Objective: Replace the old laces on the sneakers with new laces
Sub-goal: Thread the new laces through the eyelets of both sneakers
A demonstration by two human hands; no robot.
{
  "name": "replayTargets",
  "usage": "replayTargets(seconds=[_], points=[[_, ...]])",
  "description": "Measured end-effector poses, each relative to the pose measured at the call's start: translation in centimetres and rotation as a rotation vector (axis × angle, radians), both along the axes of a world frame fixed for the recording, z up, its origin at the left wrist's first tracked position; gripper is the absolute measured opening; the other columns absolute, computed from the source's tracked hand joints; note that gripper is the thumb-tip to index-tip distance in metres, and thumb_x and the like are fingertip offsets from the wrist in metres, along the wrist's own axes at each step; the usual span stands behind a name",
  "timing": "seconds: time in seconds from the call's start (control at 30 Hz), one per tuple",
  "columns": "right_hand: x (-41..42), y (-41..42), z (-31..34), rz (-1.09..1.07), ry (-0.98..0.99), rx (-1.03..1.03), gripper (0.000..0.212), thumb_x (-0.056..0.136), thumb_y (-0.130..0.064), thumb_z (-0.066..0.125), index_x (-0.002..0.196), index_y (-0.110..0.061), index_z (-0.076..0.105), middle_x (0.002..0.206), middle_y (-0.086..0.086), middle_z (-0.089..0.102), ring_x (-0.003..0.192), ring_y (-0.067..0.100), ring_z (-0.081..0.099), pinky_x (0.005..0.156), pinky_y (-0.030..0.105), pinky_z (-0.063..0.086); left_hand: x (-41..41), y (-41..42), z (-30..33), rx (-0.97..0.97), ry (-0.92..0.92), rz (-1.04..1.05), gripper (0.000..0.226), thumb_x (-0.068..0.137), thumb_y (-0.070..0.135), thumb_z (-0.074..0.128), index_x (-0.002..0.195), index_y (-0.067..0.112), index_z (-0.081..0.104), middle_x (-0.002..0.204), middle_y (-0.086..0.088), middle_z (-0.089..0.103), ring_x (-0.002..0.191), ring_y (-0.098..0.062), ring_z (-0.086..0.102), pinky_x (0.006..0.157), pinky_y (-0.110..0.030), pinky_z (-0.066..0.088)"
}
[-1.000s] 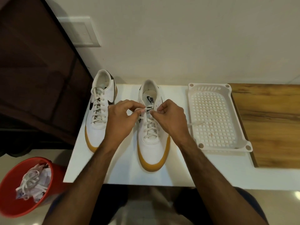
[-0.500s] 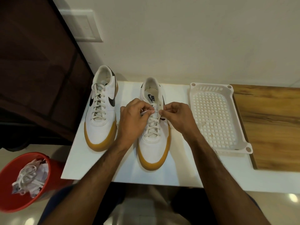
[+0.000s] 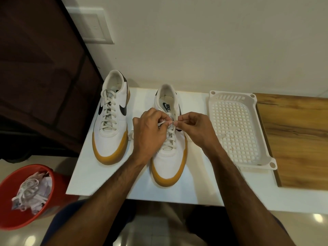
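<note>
Two white sneakers with tan soles stand toes toward me on a white table (image 3: 106, 174). The left sneaker (image 3: 111, 121) is fully laced. Over the upper eyelets of the right sneaker (image 3: 168, 157) both hands work the cream lace (image 3: 170, 137). My left hand (image 3: 150, 132) pinches one lace end, and a loop of that lace hangs out to its left. My right hand (image 3: 195, 128) pinches the other end between thumb and forefinger. The fingertips of both hands nearly meet above the tongue.
A white perforated plastic tray (image 3: 236, 128) lies right of the sneakers, beside a wooden board (image 3: 298, 139). A red bin (image 3: 26, 197) on the floor at lower left holds old laces and paper. Dark furniture stands at the left; a wall is behind.
The view has shifted slightly. The lace end that trailed over the tray has been drawn in, and both hands have closed in at the top eyelets of the right sneaker.
</note>
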State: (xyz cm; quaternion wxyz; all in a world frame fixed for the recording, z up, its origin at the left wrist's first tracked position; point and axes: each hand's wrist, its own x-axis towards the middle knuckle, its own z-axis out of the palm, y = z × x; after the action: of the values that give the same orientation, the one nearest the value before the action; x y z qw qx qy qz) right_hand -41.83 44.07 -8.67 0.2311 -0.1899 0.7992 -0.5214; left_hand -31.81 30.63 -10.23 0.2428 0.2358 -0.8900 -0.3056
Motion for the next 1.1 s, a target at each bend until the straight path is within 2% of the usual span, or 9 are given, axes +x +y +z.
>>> replayTargets(seconds=[0.17,0.33,0.57,0.67,0.77,0.87,0.97,1.03,1.1], points=[[0.1,0.3,0.0,0.003,0.001,-0.040,0.020,0.084,-0.024,0.083,0.097,-0.010,0.076,0.084,0.000,0.077,0.077,0.008,0.075,0.071,0.014,0.054,-0.2,0.9,0.1,-0.052,-0.032,0.070,0.006,0.092,0.029,0.069,0.093,0.024,0.066,0.097,0.008,0.064,0.094,-0.013,0.057,0.083,-0.032,0.027],[0.1,0.2,0.0,0.007,0.010,-0.066,0.015,0.083,-0.020,0.084,0.094,-0.011,0.076,0.084,0.001,0.078,0.078,0.009,0.075,0.075,0.016,0.056,-0.3,1.3,0.1,-0.087,-0.058,0.090,0.008,0.094,0.028,0.068,0.096,0.021,0.065,0.100,0.002,0.065,0.095,-0.017,0.059,0.085,-0.037,0.034],[-0.2,0.4,-0.6,0.019,0.008,-0.083,0.009,0.089,-0.013,0.077,0.097,-0.011,0.078,0.085,-0.001,0.078,0.082,0.010,0.075,0.080,0.023,0.059,-0.6,0.8,-0.2,-0.020,-0.011,0.032,0.004,0.092,0.025,0.071,0.095,0.024,0.069,0.100,0.009,0.061,0.097,-0.012,0.057,0.086,-0.030,0.028],[0.0,0.0,-0.5,-0.019,0.047,-0.044,0.005,0.089,-0.019,0.078,0.091,-0.015,0.075,0.081,-0.002,0.075,0.078,0.009,0.072,0.072,0.017,0.055,-0.6,0.4,0.0,0.001,-0.013,0.011,0.011,0.092,0.029,0.071,0.101,0.022,0.073,0.104,0.005,0.060,0.102,-0.014,0.055,0.088,-0.029,0.026],[-0.3,0.2,-0.3,-0.069,-0.023,-0.063,0.005,0.092,-0.015,0.072,0.090,-0.013,0.069,0.089,0.005,0.076,0.084,0.016,0.073,0.075,0.025,0.055,-0.5,-0.6,0.2,-0.127,-0.090,-0.049,0.027,0.090,0.037,0.071,0.116,0.029,0.068,0.111,0.004,0.054,0.109,-0.016,0.051,0.088,-0.033,0.027],[-1.4,1.1,0.5,-0.228,-0.242,-0.352,0.005,0.100,-0.005,0.056,0.095,-0.007,0.057,0.101,0.013,0.076,0.096,0.023,0.074,0.083,0.033,0.054,-0.2,-1.5,0.4,-0.122,-0.125,-0.072,0.043,0.085,0.039,0.075,0.125,0.032,0.063,0.117,0.005,0.049,0.114,-0.017,0.049,0.089,-0.034,0.024],[-3.1,2.6,1.4,-0.509,-0.620,-0.963,0.020,0.108,-0.007,0.037,0.100,-0.004,0.056,0.103,0.019,0.075,0.102,0.030,0.073,0.092,0.042,0.059,-0.3,-1.7,0.4,-0.058,-0.116,-0.072,0.049,0.082,0.038,0.077,0.127,0.032,0.061,0.117,0.006,0.046,0.116,-0.017,0.048,0.092,-0.035,0.024],[-3.9,3.8,1.6,-0.648,-0.784,-1.250,0.024,0.108,-0.011,0.036,0.102,-0.002,0.057,0.088,0.014,0.073,0.082,0.024,0.074,0.078,0.035,0.063,-0.4,-1.7,0.3,-0.064,-0.111,-0.084,0.049,0.082,0.038,0.077,0.128,0.031,0.061,0.118,0.005,0.046,0.117,-0.018,0.048,0.093,-0.037,0.025],[-4.1,4.4,1.7,-0.695,-0.773,-1.159,0.020,0.104,-0.012,0.042,0.086,-0.013,0.051,0.066,-0.001,0.054,0.052,0.010,0.048,0.047,0.021,0.046,-0.3,-1.8,0.2,-0.082,-0.114,-0.102,0.048,0.084,0.041,0.075,0.129,0.031,0.061,0.119,0.003,0.046,0.118,-0.018,0.046,0.094,-0.037,0.025]])
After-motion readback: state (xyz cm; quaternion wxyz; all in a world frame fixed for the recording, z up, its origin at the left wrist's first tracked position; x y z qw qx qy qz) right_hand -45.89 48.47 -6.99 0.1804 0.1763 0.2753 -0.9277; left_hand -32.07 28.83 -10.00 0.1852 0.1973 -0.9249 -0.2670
